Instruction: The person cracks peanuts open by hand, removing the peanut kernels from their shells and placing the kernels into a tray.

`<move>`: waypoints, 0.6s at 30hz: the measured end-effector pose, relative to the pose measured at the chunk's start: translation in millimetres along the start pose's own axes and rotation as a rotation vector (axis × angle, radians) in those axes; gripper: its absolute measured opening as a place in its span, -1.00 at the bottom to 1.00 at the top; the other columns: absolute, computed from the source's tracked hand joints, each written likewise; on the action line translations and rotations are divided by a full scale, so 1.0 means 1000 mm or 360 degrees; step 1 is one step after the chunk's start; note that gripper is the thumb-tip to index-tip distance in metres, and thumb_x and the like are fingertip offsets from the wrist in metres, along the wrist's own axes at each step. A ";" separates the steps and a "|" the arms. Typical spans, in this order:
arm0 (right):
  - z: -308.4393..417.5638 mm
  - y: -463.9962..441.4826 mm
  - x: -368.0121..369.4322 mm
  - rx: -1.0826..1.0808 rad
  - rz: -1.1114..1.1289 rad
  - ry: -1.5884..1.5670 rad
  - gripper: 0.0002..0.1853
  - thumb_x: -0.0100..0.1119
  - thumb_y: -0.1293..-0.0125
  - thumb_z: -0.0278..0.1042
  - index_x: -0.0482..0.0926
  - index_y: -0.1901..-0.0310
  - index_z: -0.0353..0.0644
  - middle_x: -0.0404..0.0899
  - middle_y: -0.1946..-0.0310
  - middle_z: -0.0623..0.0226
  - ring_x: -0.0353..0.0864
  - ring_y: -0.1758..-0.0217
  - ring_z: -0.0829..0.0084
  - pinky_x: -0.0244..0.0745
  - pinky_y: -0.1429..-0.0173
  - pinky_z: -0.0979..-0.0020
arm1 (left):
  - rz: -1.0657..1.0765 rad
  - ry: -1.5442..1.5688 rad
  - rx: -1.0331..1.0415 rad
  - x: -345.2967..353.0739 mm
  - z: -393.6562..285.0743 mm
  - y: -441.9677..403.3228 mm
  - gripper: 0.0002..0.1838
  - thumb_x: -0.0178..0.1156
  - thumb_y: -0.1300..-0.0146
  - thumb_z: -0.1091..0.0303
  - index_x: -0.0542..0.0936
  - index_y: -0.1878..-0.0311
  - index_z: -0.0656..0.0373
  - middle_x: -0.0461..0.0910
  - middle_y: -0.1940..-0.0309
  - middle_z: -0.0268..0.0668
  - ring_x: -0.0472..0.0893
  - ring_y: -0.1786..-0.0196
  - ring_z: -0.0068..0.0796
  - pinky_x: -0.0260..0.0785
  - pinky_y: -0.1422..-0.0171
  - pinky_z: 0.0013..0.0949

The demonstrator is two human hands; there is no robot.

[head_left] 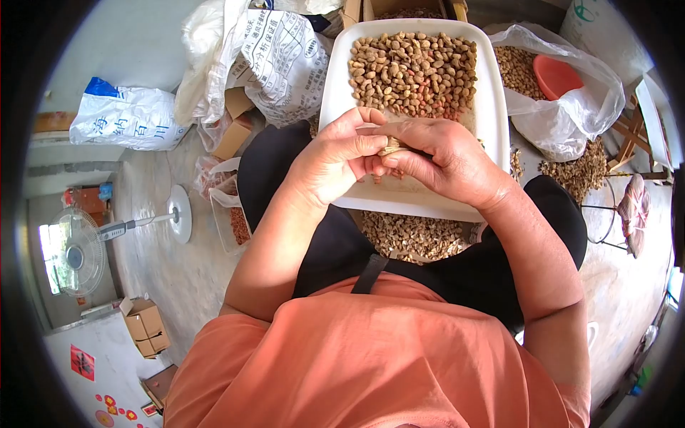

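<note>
Over the near half of a white tray (497, 107), my two hands meet around a peanut (391, 145). The thumb and fingers of my left hand (334, 155) pinch it from one side. From the other side, my right hand (449, 153) grips it with the thumb underneath and curled fingers above. The fingers partly cover the peanut. Unshelled peanuts (414, 71) fill the far part of the tray, with some reddish kernels among them. Broken shells (410, 234) lie below the tray, between my legs.
A clear plastic bag (571, 125) of peanuts with a red bowl (556, 77) stands at the right, near a shell heap (581, 171). To the left are a container of red kernels (240, 225), white sacks (285, 68) and a standing fan (75, 253).
</note>
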State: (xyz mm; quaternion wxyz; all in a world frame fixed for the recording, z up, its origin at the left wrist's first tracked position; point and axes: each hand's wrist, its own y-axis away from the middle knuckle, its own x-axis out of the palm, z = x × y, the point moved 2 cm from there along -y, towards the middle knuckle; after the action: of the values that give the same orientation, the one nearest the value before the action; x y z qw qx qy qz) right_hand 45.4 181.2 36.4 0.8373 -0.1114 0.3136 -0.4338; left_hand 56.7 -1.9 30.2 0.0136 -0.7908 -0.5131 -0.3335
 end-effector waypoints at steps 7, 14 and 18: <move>0.001 -0.003 0.002 0.0007 -0.0013 0.0048 -0.67 0.22 -0.22 -0.17 0.60 0.07 -0.19 0.63 0.29 0.12 0.61 0.21 0.09 0.50 0.12 0.22 | -0.0019 0.0012 -0.0008 -0.003 -0.003 0.001 -0.67 0.16 -0.18 0.45 0.38 -0.01 0.23 0.52 0.28 -0.25 0.55 0.31 -0.49 0.46 0.21 -0.45; 0.000 -0.005 -0.003 0.0082 -0.0044 -0.0001 -0.53 0.23 -0.22 -0.20 0.50 -0.12 -0.24 0.62 0.27 0.02 0.61 0.19 0.04 0.50 0.09 0.23 | -0.0077 0.0235 0.0140 0.010 0.007 0.000 -0.67 0.13 -0.19 0.47 0.39 -0.03 0.26 0.50 0.30 -0.29 0.54 0.28 -0.50 0.44 0.15 -0.48; -0.001 -0.003 -0.001 0.0127 -0.0016 0.0021 -0.56 0.23 -0.21 -0.20 0.52 -0.10 -0.21 0.62 0.28 0.04 0.61 0.21 0.05 0.51 0.12 0.22 | -0.0091 0.0261 0.0168 0.011 0.009 0.001 -0.68 0.14 -0.19 0.46 0.40 -0.02 0.25 0.50 0.29 -0.31 0.54 0.26 -0.51 0.44 0.14 -0.46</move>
State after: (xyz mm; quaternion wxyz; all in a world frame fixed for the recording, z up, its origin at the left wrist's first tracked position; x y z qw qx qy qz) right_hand 42.4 180.4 38.0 0.8369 -0.0766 0.3009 -0.4508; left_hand 64.6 9.8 29.4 0.0876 -0.7441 -0.5494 -0.3698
